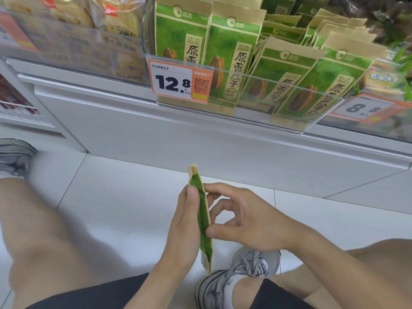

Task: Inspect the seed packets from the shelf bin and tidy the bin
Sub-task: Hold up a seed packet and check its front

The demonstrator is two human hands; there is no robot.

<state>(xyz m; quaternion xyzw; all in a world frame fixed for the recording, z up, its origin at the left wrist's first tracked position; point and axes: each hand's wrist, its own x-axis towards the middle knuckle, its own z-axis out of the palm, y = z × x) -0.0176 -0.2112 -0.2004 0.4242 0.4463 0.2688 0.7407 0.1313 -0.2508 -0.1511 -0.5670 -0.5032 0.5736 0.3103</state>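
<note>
Far left of the clear plastic shelf bin (301, 128), a grey mesh trainer (15, 157) sits on the white tiled floor (124, 197), w/ a bare leg running down from it toward the camera. Up left of the bin, a second clear bin holds blurred packs of biscuits or bread (73, 12); can't read them. On the bin's front left corner hangs an orange-and-white price tag marked 12.8 (179, 83). Inside the bin stand the green and kraft-paper seed packets w/ a sunflower-seed picture (231, 61): two upright at the left, the rest leaning and fanned toward the right, some tipped back. Well below the bin, over the floor, is one green and tan seed packet held edge-on (201, 219), top end pointing toward the shelf, only its narrow side showing. The left hand (185, 226) grips it from the left, thumb lying along the green edge, other fingers hidden behind the pack. The right hand (247, 221) touches it from the right: thumb tip and forefinger tip are on the packet's side, remaining fingers loosely curled, not round anything. Below the hands, a second grey laced trainer (243, 277) on the floor. Right of the bin, another orange price tag reading 8.8 (363, 108), blurred.
</note>
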